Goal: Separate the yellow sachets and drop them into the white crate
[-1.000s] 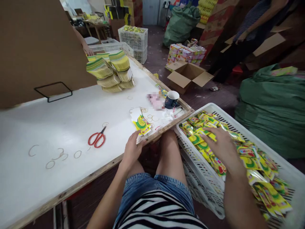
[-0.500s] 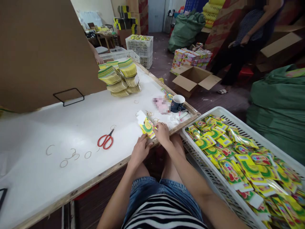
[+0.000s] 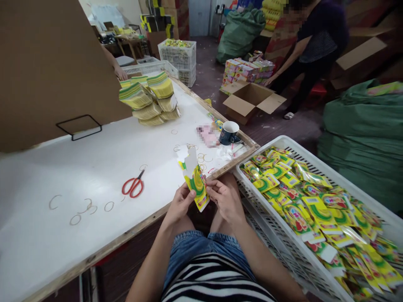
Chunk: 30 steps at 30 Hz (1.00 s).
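Observation:
A small yellow-and-green printed carton (image 3: 199, 186) is held tilted over the table's front edge, with its pale unprinted flaps pointing away from me. My left hand (image 3: 181, 203) grips its left side between thumb and fingers. On the opposite edge, my right hand (image 3: 226, 200) pinches the carton near its middle. A white flap behind it may belong to a second carton; I cannot tell. Rubber bands (image 3: 201, 158) lie scattered just beyond the carton. To the left, red-handled scissors (image 3: 133, 186) rest on the white table (image 3: 103, 172).
Bundled flat cartons (image 3: 151, 100) are stacked toward the back. A dark mug (image 3: 229, 133) stands near the right corner. A white crate (image 3: 285, 140) of filled packets sits at my right. Beyond it are an open cardboard box (image 3: 252, 102) and a bending person (image 3: 317, 42).
Both hands have lifted the carton off the table toward me, tilting it up. Across the room, the other person has bent down and reached toward the open box and nearby packs.

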Available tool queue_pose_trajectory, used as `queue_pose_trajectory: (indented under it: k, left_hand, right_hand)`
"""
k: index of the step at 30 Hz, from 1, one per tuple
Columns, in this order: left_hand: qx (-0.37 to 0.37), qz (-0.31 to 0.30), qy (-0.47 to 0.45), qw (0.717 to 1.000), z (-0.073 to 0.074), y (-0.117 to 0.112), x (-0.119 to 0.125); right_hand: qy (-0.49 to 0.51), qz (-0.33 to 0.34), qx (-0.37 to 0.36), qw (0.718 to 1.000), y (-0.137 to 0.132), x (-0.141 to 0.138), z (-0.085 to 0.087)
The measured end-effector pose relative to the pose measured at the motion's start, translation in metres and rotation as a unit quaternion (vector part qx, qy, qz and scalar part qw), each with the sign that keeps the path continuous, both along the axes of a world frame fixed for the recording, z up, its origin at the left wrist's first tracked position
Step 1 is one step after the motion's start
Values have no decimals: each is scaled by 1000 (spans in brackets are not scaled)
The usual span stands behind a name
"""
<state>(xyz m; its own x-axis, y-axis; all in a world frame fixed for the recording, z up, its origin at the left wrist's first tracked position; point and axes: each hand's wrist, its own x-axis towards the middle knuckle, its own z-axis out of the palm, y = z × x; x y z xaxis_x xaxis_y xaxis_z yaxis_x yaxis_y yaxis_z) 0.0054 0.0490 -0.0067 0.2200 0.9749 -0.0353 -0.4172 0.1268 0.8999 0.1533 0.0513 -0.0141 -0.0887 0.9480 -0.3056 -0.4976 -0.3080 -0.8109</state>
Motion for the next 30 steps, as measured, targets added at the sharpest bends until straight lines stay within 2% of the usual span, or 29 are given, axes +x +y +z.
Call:
queue_pose_trajectory:
  k: [5, 10, 15, 20, 26, 30]
  left_hand:
    - [-38, -28, -46, 998, 10, -4, 4]
    - [-82, -1, -61, 995, 11, -5, 12]
    - [-50, -27, -78, 995, 8, -10, 15]
    - [-43, -36, -35, 998, 8, -12, 12]
    - [-54, 6, -30, 998, 9, -11, 13]
    - [-50, -3, -36, 998, 6, -11, 13]
  right_hand:
    - [26, 2, -4, 1000, -6, 10, 3]
    - [13, -3, 25, 1000, -14, 11, 9]
    - [5, -36, -5, 999, -15, 12, 7]
    - [-2, -18, -7, 1000, -17, 13, 3]
    - [-120, -6, 55, 991, -22, 10, 9]
    - [-199, -3, 82, 976, -23, 8, 3]
